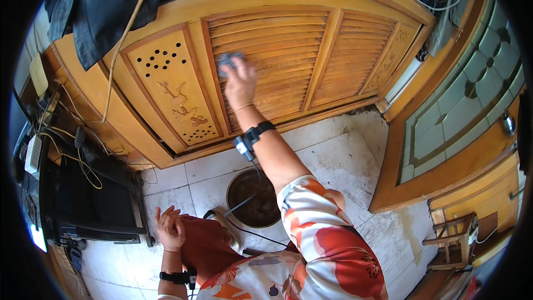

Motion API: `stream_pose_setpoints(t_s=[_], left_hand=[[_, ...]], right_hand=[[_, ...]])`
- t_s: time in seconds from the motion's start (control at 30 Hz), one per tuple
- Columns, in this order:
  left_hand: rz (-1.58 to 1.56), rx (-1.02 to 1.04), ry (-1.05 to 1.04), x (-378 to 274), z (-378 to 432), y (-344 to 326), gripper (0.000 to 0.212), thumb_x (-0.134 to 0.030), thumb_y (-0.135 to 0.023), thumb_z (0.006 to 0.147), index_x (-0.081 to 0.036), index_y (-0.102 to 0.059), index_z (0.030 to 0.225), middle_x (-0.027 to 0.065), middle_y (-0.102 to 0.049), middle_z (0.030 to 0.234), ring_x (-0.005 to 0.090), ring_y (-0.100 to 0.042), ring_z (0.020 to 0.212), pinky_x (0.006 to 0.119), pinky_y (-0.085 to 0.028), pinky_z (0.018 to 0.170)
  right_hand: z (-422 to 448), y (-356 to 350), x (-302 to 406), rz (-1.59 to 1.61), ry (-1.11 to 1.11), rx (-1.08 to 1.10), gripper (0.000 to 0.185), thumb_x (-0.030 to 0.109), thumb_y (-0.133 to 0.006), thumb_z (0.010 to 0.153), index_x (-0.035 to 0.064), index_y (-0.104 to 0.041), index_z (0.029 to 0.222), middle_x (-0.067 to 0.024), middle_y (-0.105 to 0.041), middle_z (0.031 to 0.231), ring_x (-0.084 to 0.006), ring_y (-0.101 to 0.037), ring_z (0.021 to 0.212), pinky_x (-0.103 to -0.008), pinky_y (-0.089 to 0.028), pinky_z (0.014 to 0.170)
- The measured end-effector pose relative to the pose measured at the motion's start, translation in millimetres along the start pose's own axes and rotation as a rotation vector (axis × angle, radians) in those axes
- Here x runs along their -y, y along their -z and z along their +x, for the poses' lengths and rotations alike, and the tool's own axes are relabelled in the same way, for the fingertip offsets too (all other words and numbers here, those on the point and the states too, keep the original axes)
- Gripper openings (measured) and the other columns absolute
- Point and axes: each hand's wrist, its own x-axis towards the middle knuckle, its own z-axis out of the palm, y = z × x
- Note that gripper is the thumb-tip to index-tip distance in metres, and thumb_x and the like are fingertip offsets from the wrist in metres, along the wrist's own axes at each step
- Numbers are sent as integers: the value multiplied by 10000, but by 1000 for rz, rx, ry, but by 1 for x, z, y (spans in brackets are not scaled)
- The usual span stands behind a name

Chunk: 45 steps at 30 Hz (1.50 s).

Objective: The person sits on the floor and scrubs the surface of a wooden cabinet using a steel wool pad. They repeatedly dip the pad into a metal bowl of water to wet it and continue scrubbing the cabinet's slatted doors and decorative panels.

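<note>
My right hand [240,83] grips a crumpled grey scrubbing wad [225,59] against the left part of a louvered wooden panel [270,50]. Motion blurs the hand, and I cannot tell whether the wad is cloth or a scouring pad. Beside my bent knee, covered in dark red fabric [204,237], my left hand [170,228] is raised with loosely spread fingers and nothing in it. A round bucket [229,200] holding dark brown liquid stands on the floor below my right forearm, which partly covers it.
A carved panel [175,91] with small round holes adjoins the louvers. Dark clothing [108,12] and a thin pole [125,41] hang in front at upper left. Left are tangled cables [83,162] and a black stand [100,216]. A glazed door [441,133] and small wooden stool [454,237] stand right.
</note>
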Motion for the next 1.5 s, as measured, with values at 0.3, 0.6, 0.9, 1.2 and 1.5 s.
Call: stream_pose_setpoints(t_s=[0.3,0.6,0.9,1.2,1.5], left_hand=[[65,-21,41,7,-17,13,82,-51,-482,774,-76,-561,773,66,-669,842,291,-638,964,504,-313,1042],[-11,60,-27,-11,15,-10,93,-50,-490,777,-67,-572,817,83,-670,862,305,-638,951,514,-317,1035],[103,66,-51,-4,2,-6,132,-37,-489,786,-40,-604,851,103,-658,883,303,-625,985,518,-315,1043],[-49,97,-124,-20,22,-30,137,-77,-479,815,-62,-600,879,83,-658,909,296,-617,1009,514,-291,1056],[-53,139,-200,-38,27,-55,156,-53,-472,821,-61,-613,888,68,-663,917,281,-615,1027,492,-282,1065]], right_hand=[[30,138,-92,-884,-61,39,303,10,-580,766,227,-641,970,-13,-570,1202,-220,-507,1015,-429,-382,841],[-22,45,-33,-631,132,216,344,37,-603,770,249,-636,1038,-50,-547,1243,-214,-501,1089,-418,-383,869],[16,159,-114,-881,24,136,229,88,-616,760,225,-679,933,15,-579,1168,-250,-507,1084,-450,-390,878],[-152,198,-118,-392,-940,367,322,101,-565,790,148,-600,1106,-201,-644,994,-368,-614,940,-422,-489,796],[-317,169,-85,-163,-1118,610,604,276,-716,710,77,-541,1253,-187,-599,1182,-317,-557,1123,-357,-432,968]])
